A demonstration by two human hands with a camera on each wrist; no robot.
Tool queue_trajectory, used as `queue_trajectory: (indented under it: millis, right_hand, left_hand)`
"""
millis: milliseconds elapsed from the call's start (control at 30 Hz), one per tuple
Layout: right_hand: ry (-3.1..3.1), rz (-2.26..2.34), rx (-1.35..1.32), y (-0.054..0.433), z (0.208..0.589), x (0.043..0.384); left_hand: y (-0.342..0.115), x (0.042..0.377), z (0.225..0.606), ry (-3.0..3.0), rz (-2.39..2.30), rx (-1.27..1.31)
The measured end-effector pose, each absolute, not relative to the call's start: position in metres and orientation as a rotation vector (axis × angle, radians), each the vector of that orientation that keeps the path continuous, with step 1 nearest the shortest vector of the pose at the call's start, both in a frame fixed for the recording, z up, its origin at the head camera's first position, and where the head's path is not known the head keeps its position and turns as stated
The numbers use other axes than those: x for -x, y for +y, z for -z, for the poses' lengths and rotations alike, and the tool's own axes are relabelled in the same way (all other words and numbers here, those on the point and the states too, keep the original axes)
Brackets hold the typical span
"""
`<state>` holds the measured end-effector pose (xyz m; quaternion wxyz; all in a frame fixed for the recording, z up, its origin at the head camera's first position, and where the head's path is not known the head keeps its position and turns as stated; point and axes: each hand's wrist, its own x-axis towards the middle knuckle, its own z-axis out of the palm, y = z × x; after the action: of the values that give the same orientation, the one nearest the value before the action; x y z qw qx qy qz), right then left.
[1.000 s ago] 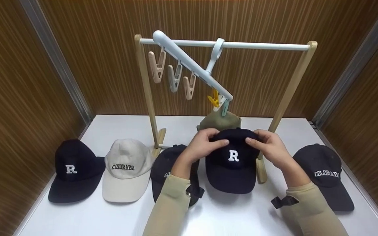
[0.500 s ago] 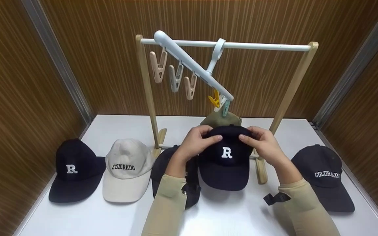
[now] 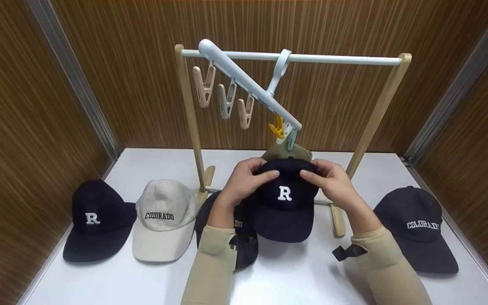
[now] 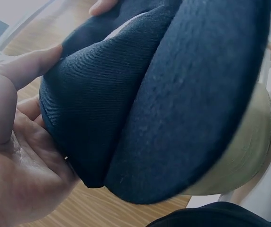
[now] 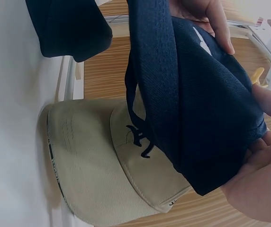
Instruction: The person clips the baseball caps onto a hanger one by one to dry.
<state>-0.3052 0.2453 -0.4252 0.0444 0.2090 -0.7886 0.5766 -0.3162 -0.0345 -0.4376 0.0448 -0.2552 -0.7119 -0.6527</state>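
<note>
A navy baseball cap [image 3: 284, 212] with a white R hangs upright between both hands, brim down, in front of the rack. My left hand [image 3: 244, 182] pinches the crown's left side, thumb on the front. On the crown's other side my right hand [image 3: 333, 182] grips the same way. In the left wrist view the cap's brim [image 4: 192, 104] fills the middle. Behind it an olive-tan cap [image 5: 97, 161] with dark lettering hangs below the hanger's near end, mostly hidden in the head view. A teal clothespin [image 3: 292, 140] touches that cap's top.
A pale blue clip hanger [image 3: 248, 82] with several clothespins hangs from the white bar [image 3: 341, 59] of a wooden rack. On the white table [image 3: 151, 284] lie a navy R cap [image 3: 95, 228], a cream cap [image 3: 163, 220], a dark cap [image 3: 210, 220] and another dark cap [image 3: 417, 228].
Both hands have carried the navy cap left and slightly up. It now covers more of the tan cap and overlaps the dark cap on the table. The hanger looks unmoved.
</note>
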Motion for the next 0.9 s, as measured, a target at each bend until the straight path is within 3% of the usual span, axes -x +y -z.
queue_trajectory:
  millis: [900]
  right_hand:
    - [-2.499,-1.659,-0.652,0.219,0.409,0.318]
  left_hand:
    - [-0.049,0.320,0.437,-2.016,2.080,0.687]
